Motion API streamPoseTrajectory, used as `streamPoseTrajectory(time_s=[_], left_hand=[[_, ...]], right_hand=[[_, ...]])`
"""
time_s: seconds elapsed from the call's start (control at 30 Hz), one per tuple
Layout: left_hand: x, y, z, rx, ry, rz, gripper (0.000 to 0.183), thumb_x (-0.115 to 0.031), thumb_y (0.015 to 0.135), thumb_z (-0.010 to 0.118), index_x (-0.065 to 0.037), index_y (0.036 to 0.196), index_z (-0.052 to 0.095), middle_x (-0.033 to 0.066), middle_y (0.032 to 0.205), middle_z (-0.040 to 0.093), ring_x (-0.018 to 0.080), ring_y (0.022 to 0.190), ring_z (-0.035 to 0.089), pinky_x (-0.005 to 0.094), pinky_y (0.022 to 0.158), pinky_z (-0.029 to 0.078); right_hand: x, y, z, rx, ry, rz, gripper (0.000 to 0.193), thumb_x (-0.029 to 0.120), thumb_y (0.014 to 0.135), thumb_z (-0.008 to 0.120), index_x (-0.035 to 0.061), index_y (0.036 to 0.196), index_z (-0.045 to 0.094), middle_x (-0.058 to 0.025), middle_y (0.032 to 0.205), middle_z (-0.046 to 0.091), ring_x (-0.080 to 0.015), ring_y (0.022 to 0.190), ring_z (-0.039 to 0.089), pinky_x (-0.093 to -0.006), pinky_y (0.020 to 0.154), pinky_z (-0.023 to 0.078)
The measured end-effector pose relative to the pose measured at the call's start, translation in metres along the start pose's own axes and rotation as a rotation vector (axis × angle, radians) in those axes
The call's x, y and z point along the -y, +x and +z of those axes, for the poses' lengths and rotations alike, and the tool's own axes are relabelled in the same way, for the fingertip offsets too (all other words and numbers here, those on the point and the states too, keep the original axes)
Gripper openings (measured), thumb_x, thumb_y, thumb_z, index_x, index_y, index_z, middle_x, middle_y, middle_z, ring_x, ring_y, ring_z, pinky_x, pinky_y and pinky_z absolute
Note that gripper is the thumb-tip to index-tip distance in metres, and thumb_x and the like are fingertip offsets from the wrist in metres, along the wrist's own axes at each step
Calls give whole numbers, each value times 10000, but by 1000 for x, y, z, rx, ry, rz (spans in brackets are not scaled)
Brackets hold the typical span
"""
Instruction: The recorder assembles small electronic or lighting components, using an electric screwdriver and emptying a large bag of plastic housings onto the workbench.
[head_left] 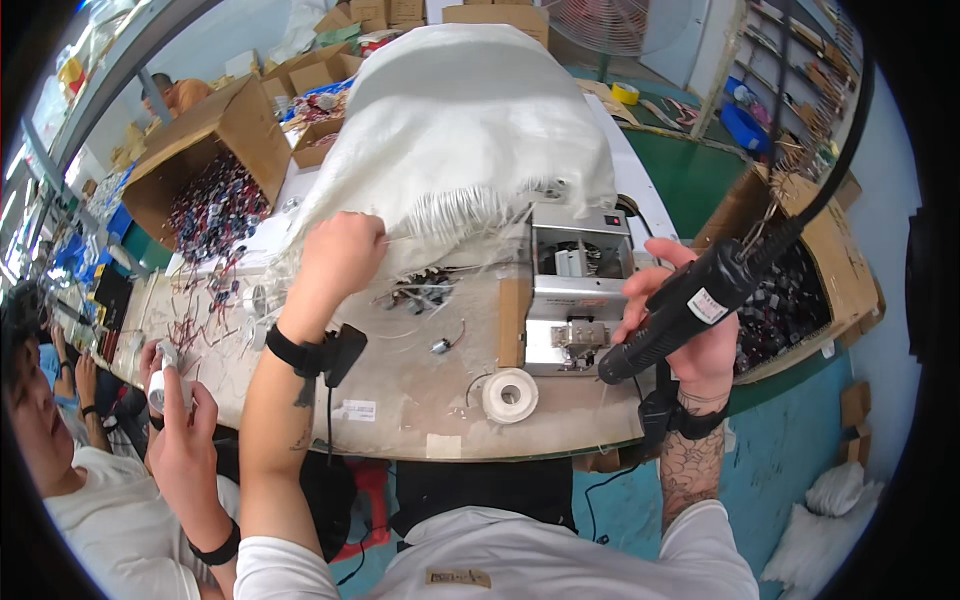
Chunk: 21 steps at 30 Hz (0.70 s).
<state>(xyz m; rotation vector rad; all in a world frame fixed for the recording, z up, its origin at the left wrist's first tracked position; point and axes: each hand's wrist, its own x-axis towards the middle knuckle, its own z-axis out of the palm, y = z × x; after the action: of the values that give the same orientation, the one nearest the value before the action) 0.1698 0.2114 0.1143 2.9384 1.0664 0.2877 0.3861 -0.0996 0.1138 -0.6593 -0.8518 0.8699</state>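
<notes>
My left hand (343, 250) is closed in a fist at the frayed edge of a large white woven sheet (470, 120); what its fingers hold, if anything, is hidden. A black electric screwdriver (690, 305) hangs on its cable at the right. Behind it is my right hand (705, 355), fingers apart and partly covered by the tool; contact between them cannot be made out. Beside that hand stands a small grey metal machine (582, 285). On the table (400, 425) lie a pile of small dark parts (425, 290), a little metal part with wires (441, 345) and a white roll of tape (510, 396).
A tipped cardboard box (250, 130) spills small wired parts at the left. Another open cardboard box (840, 270) of dark parts is at the right. A co-worker's hand (185, 440) holds a small white object near the table's left edge. A fan (600, 25) stands behind.
</notes>
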Motion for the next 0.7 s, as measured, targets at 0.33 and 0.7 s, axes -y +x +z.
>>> streamPoseTrajectory(time_s=[0.33, 0.7], left_hand=[[-66, -77, -11, -176, -228, 138, 190, -225, 860, 639, -57, 781, 677, 172, 661, 635, 377, 647, 629, 469, 607, 501], [-72, -85, -30, -318, -212, 70, 198, -177, 880, 598, -33, 747, 621, 197, 631, 608, 404, 629, 613, 488, 582, 487]], right_hand=[[-10, 35, -4, 23, -131, 131, 437, 220, 985, 517, -65, 1305, 432, -232, 1104, 622, -232, 890, 657, -350, 630, 607], [-24, 130, 46, 487, -896, 286, 491, 84, 800, 728, 30, 1256, 555, -85, 1218, 609, -166, 1021, 602, -295, 807, 528]])
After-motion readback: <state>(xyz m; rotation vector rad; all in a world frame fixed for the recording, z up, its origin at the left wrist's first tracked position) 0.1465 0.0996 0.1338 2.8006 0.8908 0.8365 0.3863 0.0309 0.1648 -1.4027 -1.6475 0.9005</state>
